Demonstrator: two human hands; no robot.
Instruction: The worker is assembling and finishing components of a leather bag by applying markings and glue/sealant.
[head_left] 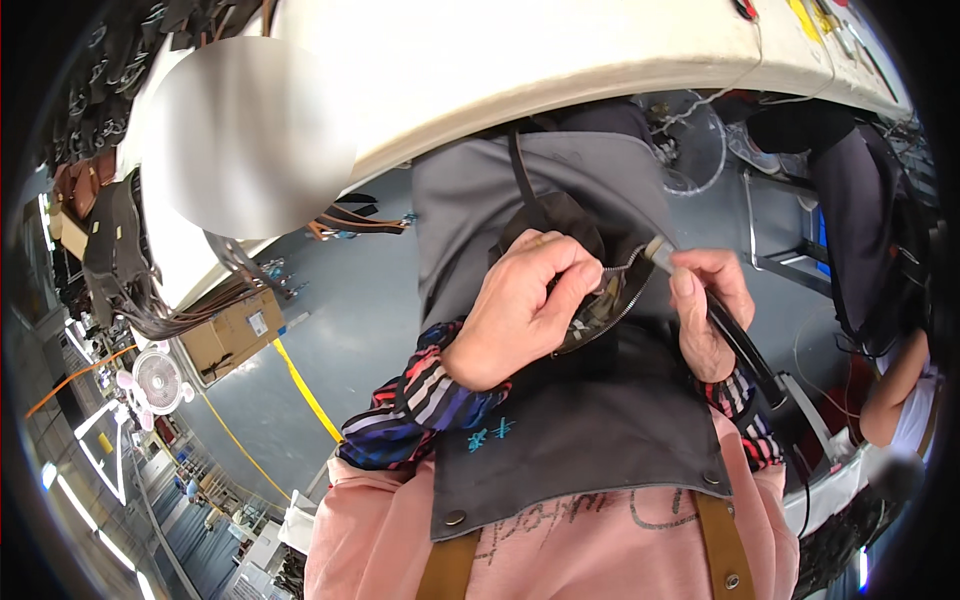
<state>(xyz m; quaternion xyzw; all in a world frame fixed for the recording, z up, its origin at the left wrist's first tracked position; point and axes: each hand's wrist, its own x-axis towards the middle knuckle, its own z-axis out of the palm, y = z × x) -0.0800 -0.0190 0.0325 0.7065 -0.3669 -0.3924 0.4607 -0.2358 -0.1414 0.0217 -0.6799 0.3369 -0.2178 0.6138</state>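
In my lap lies a dark zippered bag (pixel 550 212) with a strap rising from it and its zipper mouth agape, showing a patterned lining (pixel 597 312). My left hand (pixel 532 305) pinches the zipper edge (pixel 622 268) between thumb and fingers. My right hand (pixel 712 300) is wrapped round a long black-handled tool (pixel 738 345). Its pale, stubby head touches or nearly touches the zipper edge, right of my left fingertips. I cannot make out the tool's exact kind. A grey apron (pixel 590 430) lies beneath the bag.
A cream work table (pixel 560 50) curves across the far side. Dark straps (pixel 125 250) hang over its left end, near a cardboard box (pixel 235 340) and a fan (pixel 158 380). A clear bin (pixel 700 150) stands under the table's right part. A co-worker's arm (pixel 893 395) shows at far right.
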